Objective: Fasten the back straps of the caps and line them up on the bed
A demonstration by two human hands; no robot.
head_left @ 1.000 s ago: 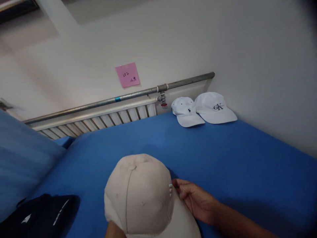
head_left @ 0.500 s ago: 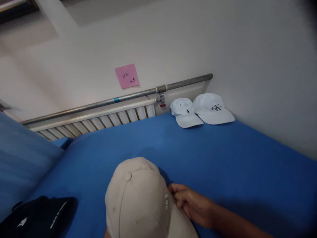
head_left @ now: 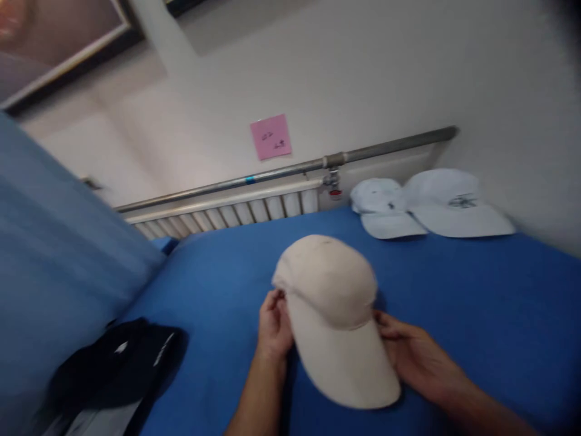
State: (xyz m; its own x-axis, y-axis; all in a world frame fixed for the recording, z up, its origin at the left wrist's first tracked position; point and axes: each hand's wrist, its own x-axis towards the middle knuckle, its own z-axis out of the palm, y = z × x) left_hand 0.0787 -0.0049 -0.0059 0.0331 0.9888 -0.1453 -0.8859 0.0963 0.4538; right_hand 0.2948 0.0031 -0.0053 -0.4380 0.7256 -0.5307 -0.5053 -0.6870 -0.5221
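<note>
A beige baseball cap [head_left: 333,303] is held over the blue bed surface, its brim pointing toward me and slightly right. My left hand [head_left: 275,324] grips the cap's left edge, fingers curled behind the rim. On the other side, my right hand [head_left: 411,354] pinches the right edge near where brim meets crown; its fingertips are partly hidden by the cap. Farther back stand a small white cap [head_left: 385,209] with a dark emblem and a larger white cap [head_left: 458,206] with dark lettering, side by side against the wall.
A dark cap [head_left: 122,363] with white marks lies at the lower left, with something pale grey [head_left: 104,421] under it. A light blue curtain [head_left: 59,260] hangs at the left. Behind the bed run a radiator [head_left: 236,212] and a metal pipe [head_left: 281,174]; a pink note [head_left: 271,137] is on the wall.
The beige cap has moved away from me and turned so its brim faces me. My left hand has come into clear view on its left edge. The view has swung left.
</note>
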